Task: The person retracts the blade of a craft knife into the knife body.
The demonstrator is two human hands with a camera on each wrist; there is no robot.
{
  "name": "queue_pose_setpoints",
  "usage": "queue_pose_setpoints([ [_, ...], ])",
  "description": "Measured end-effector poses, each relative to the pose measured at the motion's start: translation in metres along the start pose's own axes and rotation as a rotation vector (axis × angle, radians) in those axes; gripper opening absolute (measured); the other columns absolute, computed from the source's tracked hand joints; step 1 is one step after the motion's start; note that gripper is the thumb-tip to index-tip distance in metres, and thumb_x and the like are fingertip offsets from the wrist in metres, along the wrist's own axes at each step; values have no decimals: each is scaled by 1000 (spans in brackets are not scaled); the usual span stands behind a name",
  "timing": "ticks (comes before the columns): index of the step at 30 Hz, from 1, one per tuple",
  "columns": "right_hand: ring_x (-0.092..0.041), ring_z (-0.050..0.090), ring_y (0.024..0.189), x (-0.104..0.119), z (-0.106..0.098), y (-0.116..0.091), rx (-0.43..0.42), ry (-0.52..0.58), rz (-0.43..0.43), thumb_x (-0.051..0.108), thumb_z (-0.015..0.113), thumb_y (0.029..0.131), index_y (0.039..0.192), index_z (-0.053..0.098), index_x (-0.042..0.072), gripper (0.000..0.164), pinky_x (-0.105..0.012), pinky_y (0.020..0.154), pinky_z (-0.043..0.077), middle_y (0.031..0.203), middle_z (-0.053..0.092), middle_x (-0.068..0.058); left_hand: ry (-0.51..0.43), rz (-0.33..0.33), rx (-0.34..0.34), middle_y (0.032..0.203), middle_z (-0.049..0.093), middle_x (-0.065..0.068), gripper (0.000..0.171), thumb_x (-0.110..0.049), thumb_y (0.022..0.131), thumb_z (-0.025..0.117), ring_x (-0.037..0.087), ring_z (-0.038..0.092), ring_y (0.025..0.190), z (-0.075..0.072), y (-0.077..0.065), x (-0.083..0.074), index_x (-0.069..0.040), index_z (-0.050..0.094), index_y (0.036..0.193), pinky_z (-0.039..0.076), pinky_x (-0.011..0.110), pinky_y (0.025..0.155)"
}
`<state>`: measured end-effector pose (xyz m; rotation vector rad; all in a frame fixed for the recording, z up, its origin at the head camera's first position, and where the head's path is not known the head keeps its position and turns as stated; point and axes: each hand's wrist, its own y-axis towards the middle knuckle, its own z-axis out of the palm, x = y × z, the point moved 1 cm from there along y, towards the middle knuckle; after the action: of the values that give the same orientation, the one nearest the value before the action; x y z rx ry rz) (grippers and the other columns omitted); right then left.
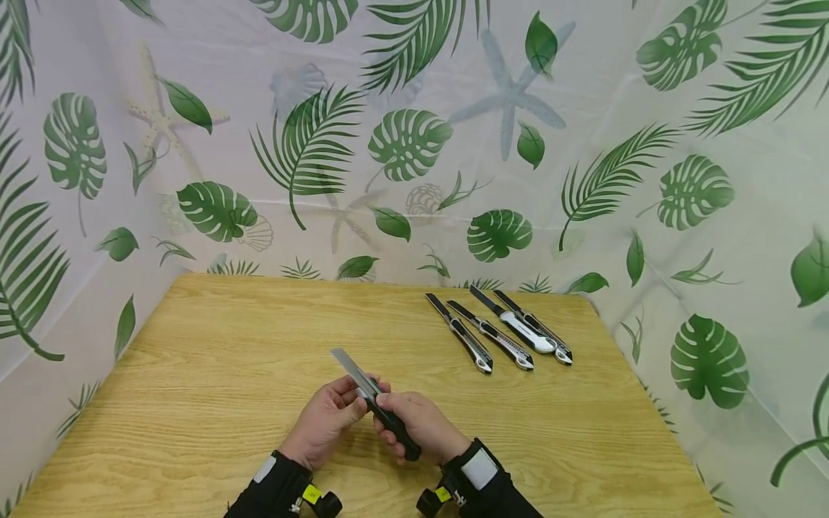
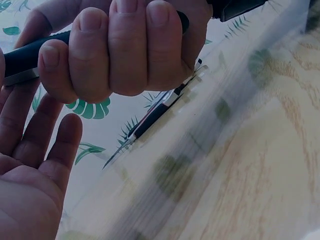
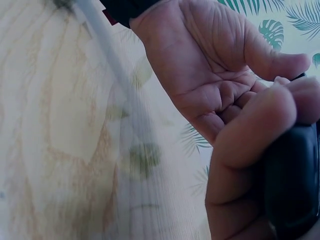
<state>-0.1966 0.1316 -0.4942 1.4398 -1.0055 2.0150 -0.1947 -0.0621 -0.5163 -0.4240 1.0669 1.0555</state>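
Wood-grain worktop (image 1: 227, 345), four utility knives (image 1: 504, 343) laid near its far right corner.
Toward the near edge, the right hand (image 1: 424, 423) is clamped round the handle (image 1: 398, 429) of a black utility knife (image 1: 370, 391); by the left hand (image 1: 326, 423) it is pinched near the blade (image 1: 347, 364), whose tip is pointed toward the far left corner.

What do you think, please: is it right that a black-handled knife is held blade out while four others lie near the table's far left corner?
Not quite: the head view shows the four other knives near the table's far right corner; the black-handled knife is held blade out.
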Motion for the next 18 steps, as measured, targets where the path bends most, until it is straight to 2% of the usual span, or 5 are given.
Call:
queue_pose_setpoints([
  [8, -9, 50, 47, 1, 4, 0, 22, 47, -7, 51, 55, 100, 93, 61, 3, 49, -27, 43, 45, 66, 52, 1, -68, 9, 27, 131, 68, 5, 35, -10, 106, 52, 20, 56, 131, -3, 0, 2, -5, 56, 140, 37, 33, 112],
  [12, -10, 51, 49, 1, 5, 1, 32, 62, -19, 46, 53, 102, 97, 60, 1, 46, -26, 44, 47, 68, 52, 1, -97, 15, 33, 130, 68, 4, 35, -10, 107, 50, 19, 57, 129, -4, 0, 1, -6, 55, 142, 37, 33, 112],
  [18, -11, 51, 54, 1, 7, 1, 51, 91, -29, 38, 50, 104, 106, 57, -4, 43, -26, 48, 50, 74, 53, -1, -155, 12, -8, 126, 71, 4, 34, -11, 106, 52, 18, 60, 126, -3, 0, 0, -13, 60, 139, 40, 31, 110],
])
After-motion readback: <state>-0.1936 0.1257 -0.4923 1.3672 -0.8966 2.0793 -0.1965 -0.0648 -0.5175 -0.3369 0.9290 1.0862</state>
